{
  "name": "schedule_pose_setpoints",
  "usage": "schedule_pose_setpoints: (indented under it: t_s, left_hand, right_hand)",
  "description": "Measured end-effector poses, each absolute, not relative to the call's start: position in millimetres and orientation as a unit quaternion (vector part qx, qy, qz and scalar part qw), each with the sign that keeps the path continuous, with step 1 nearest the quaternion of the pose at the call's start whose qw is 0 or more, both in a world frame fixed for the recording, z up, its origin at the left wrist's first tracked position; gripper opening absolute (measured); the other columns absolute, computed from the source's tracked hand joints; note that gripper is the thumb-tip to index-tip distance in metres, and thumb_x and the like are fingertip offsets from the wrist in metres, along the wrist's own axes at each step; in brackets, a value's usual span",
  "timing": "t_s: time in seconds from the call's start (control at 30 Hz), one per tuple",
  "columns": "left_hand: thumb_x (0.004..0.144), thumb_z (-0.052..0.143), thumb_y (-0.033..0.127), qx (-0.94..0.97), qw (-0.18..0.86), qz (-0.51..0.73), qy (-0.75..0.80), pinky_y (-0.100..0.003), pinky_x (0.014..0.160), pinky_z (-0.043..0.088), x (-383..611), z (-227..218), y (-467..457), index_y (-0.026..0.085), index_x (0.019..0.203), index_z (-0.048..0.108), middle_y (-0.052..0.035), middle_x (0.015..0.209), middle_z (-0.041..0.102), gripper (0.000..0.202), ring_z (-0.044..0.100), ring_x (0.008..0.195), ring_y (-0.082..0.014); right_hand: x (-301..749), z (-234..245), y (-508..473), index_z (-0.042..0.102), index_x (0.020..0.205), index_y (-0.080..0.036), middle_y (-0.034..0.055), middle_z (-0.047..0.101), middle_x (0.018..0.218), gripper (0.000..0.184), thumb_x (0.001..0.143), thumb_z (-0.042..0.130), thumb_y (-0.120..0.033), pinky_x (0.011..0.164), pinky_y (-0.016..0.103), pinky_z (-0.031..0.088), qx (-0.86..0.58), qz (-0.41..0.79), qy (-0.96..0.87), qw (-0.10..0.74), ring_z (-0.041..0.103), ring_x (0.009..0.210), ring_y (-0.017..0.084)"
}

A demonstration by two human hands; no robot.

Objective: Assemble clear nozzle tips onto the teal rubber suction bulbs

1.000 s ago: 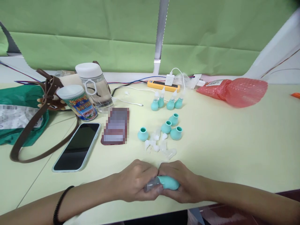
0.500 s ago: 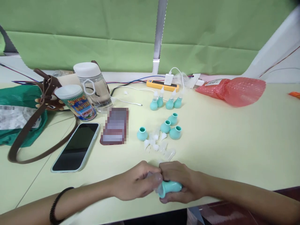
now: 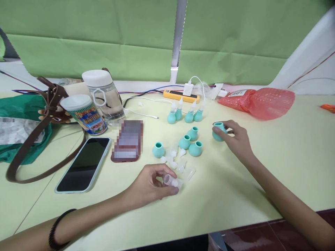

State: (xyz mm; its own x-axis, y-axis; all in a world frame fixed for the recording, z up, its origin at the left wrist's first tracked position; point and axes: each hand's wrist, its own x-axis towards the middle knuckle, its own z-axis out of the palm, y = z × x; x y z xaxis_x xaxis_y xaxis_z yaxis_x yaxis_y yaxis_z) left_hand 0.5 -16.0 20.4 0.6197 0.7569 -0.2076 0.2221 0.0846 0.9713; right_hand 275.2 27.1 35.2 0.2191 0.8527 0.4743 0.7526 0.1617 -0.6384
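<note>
Between the thumb and fingers of my left hand point(image 3: 151, 184) is a clear plastic nozzle point(image 3: 171, 181), its round open end facing up and left. My right hand point(image 3: 237, 139), out to the right, pinches a teal rubber bulb point(image 3: 218, 132) by its neck, mouth upward. Several other open teal bulbs, such as this teal bulb point(image 3: 195, 149), stand mid-table. Beside them lie loose translucent plastic pieces point(image 3: 172, 158), just beyond my left hand. Farther back, several teal bulbs with clear tips point(image 3: 188, 116) stand in a group.
On the left are a phone point(image 3: 83, 165), a second phone with a blurred screen point(image 3: 127, 141), a noodle cup point(image 3: 87, 115), a water bottle point(image 3: 106, 97) and a brown strap point(image 3: 28, 174). A yellow power strip point(image 3: 167, 94) and red plastic bag point(image 3: 272, 103) lie at the back.
The teal bulb and clear nozzle, together between both hands before, are now apart. My right hand has carried the bulb forward and right; my left keeps the nozzle, slightly raised.
</note>
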Motion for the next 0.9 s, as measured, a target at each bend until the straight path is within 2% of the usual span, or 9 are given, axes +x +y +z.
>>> schedule_pose_setpoints:
  t_s: [0.13, 0.27, 0.33, 0.43, 0.5, 0.63, 0.73, 0.8, 0.9]
  left_hand:
    - [0.063, 0.063, 0.022, 0.640, 0.608, 0.264, 0.388, -0.018, 0.045, 0.037, -0.2, 17.8, -12.8, 0.013, 0.083, 0.058, 0.0013, 0.069, 0.052, 0.022, 0.044, 0.054, -0.0061]
    - [0.065, 0.059, 0.017, 0.632, 0.617, 0.281, 0.375, -0.021, 0.053, 0.042, -0.7, 18.7, -13.5, 0.014, 0.087, 0.058, -0.0017, 0.077, 0.056, 0.022, 0.049, 0.062, -0.0090]
    - [0.067, 0.059, 0.016, 0.622, 0.629, 0.285, 0.369, -0.022, 0.056, 0.043, -0.8, 20.7, -14.5, 0.015, 0.088, 0.056, -0.0018, 0.079, 0.056, 0.021, 0.050, 0.064, -0.0095]
    - [0.072, 0.056, 0.019, 0.604, 0.649, 0.298, 0.354, -0.023, 0.060, 0.043, 0.0, 24.8, -17.0, 0.016, 0.088, 0.051, -0.0018, 0.081, 0.056, 0.017, 0.052, 0.069, -0.0103]
    - [0.076, 0.053, 0.021, 0.596, 0.664, 0.307, 0.331, -0.024, 0.061, 0.043, 1.0, 26.9, -20.2, 0.017, 0.086, 0.045, -0.0014, 0.080, 0.056, 0.013, 0.052, 0.070, -0.0108]
    - [0.082, 0.045, 0.023, 0.611, 0.672, 0.300, 0.292, -0.023, 0.061, 0.042, 3.2, 29.0, -29.7, 0.019, 0.085, 0.037, -0.0004, 0.080, 0.056, 0.010, 0.050, 0.068, -0.0093]
    - [0.084, 0.041, 0.021, 0.665, 0.634, 0.283, 0.275, -0.024, 0.066, 0.042, 3.8, 31.1, -35.5, 0.020, 0.088, 0.036, -0.0017, 0.085, 0.056, 0.006, 0.052, 0.077, -0.0108]
    - [0.085, 0.039, 0.020, 0.706, 0.598, 0.267, 0.268, -0.025, 0.069, 0.043, 3.4, 32.3, -36.5, 0.019, 0.089, 0.038, -0.0022, 0.087, 0.057, 0.005, 0.053, 0.082, -0.0119]
    - [0.083, 0.043, 0.021, 0.764, 0.500, 0.279, 0.298, -0.027, 0.067, 0.045, 1.7, 31.5, -32.9, 0.020, 0.098, 0.043, -0.0027, 0.088, 0.057, 0.015, 0.053, 0.078, -0.0125]
  right_hand:
    - [282.8, 20.1, 33.8, 0.061, 0.085, -0.020, 0.0037, 0.061, 0.085, 0.023, 0.067, 0.056, -0.035, 0.070, 0.036, 0.043, -0.687, 0.077, -0.642, 0.333, 0.055, 0.073, 0.019]
    - [287.6, 14.0, 38.2, 0.059, 0.090, -0.019, 0.0043, 0.063, 0.089, 0.025, 0.068, 0.055, -0.029, 0.072, 0.037, 0.045, -0.693, 0.093, -0.649, 0.300, 0.058, 0.075, 0.019]
    - [284.3, 16.4, 36.3, 0.055, 0.100, -0.019, 0.0070, 0.059, 0.100, 0.035, 0.066, 0.057, -0.028, 0.074, 0.040, 0.045, -0.681, 0.036, -0.653, 0.328, 0.057, 0.082, 0.022]
    - [264.5, 26.0, 19.8, 0.048, 0.108, -0.018, 0.0113, 0.051, 0.111, 0.050, 0.061, 0.064, -0.024, 0.078, 0.043, 0.043, -0.585, -0.122, -0.657, 0.460, 0.052, 0.095, 0.026]
    - [242.4, 31.9, -0.5, 0.051, 0.101, -0.019, 0.0079, 0.057, 0.094, 0.044, 0.059, 0.066, -0.017, 0.074, 0.038, 0.046, -0.471, -0.150, -0.688, 0.531, 0.053, 0.090, 0.022]
    - [197.2, 27.7, -41.1, 0.044, 0.113, -0.016, 0.0028, 0.058, 0.075, 0.052, 0.065, 0.063, -0.017, 0.053, 0.025, 0.049, -0.370, 0.198, -0.783, 0.459, 0.053, 0.058, 0.010]
    - [179.3, 13.4, -52.5, 0.054, 0.100, -0.019, 0.0016, 0.059, 0.071, 0.030, 0.070, 0.059, -0.019, 0.045, 0.019, 0.047, -0.353, 0.379, -0.726, 0.453, 0.054, 0.056, 0.009]
    - [176.3, 5.5, -52.0, 0.058, 0.090, -0.019, 0.0024, 0.061, 0.072, 0.019, 0.071, 0.058, -0.018, 0.044, 0.018, 0.046, -0.359, 0.417, -0.691, 0.469, 0.055, 0.059, 0.010]
    - [177.6, 0.9, -48.1, 0.058, 0.088, -0.020, 0.0018, 0.061, 0.071, 0.020, 0.068, 0.060, -0.014, 0.046, 0.019, 0.046, -0.358, 0.385, -0.694, 0.492, 0.053, 0.057, 0.009]
